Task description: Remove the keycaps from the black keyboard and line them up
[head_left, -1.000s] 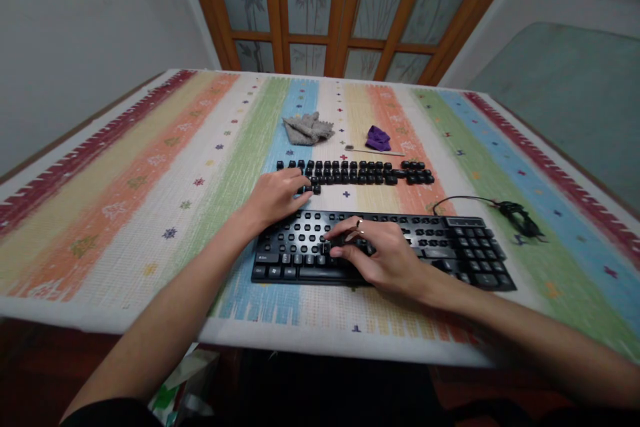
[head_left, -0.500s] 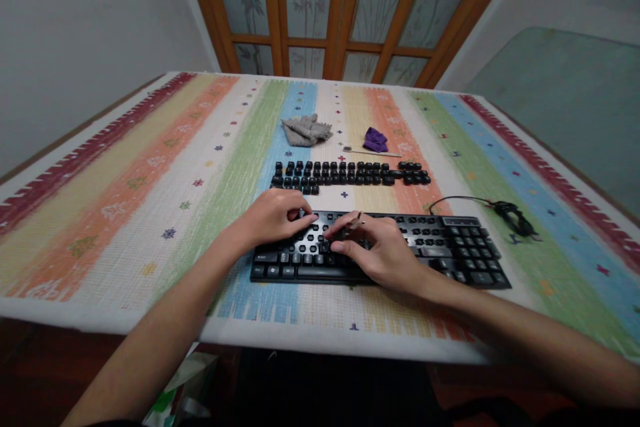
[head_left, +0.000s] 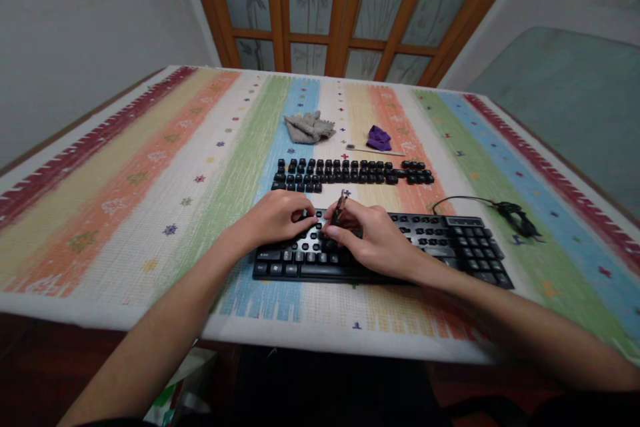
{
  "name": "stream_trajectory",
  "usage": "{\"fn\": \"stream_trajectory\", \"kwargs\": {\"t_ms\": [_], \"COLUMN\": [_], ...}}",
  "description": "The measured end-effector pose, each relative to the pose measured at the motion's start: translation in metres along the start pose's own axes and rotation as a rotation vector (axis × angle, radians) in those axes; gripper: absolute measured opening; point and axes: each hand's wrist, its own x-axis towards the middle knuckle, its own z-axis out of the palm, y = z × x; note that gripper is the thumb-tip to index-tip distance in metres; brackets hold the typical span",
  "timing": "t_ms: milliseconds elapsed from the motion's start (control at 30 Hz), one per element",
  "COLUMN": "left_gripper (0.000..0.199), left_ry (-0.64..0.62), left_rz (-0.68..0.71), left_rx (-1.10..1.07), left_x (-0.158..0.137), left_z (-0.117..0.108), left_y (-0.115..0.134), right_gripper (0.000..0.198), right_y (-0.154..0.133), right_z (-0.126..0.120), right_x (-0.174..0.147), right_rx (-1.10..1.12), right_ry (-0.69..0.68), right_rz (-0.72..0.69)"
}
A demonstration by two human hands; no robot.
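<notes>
A black keyboard (head_left: 370, 273) lies in front of me, many of its keycaps off and the bare switch posts showing in the upper rows. My left hand (head_left: 280, 215) rests at its upper left part, fingers curled and thumb lying on the key area, gripping it there. Over the middle of the keyboard, my right hand (head_left: 367, 233) pinches a slim dark brown tool (head_left: 341, 205) that points up; its lower end is hidden by the fingers, and its exact kind cannot be made out. Behind the keyboard, removed black keycaps (head_left: 350, 173) stand in rows.
A crumpled grey cloth (head_left: 309, 128), a purple cloth (head_left: 379, 138) and a thin stick (head_left: 380, 151) with a darker end lie beyond the keycaps. The keyboard's coiled cable (head_left: 515, 215) sits at the right. A striped tablecloth (head_left: 200, 180) covers the table.
My right hand has shifted slightly up and left, and the tool in it now stands more upright and shows more clearly. My left hand has stayed nearly in place.
</notes>
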Motion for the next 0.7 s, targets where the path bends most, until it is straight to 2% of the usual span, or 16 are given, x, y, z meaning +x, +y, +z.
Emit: {"fn": "stream_trajectory", "kwargs": {"t_ms": [167,400,533,700], "left_gripper": [0.015,0.018,0.017,0.021], "left_ry": [-0.006,0.028,0.063,0.067], "left_rz": [-0.007,-0.009,-0.009,-0.012], "left_rx": [0.009,-0.047,-0.203,-0.334], "left_x": [0.001,0.0,0.001,0.003], "left_z": [0.001,-0.004,-0.009,-0.008], "left_y": [-0.001,0.004,0.017,0.028], "right_gripper": [0.006,0.015,0.021,0.021], "right_y": [0.004,0.014,0.013,0.009], "right_z": [0.003,-0.006,-0.014,-0.016], "right_x": [0.007,0.014,0.013,0.008], "right_rx": [0.067,0.39,0.424,0.331], "right_ry": [-0.008,0.03,0.071,0.134], "right_rz": [0.058,0.172,0.132,0.048]}}
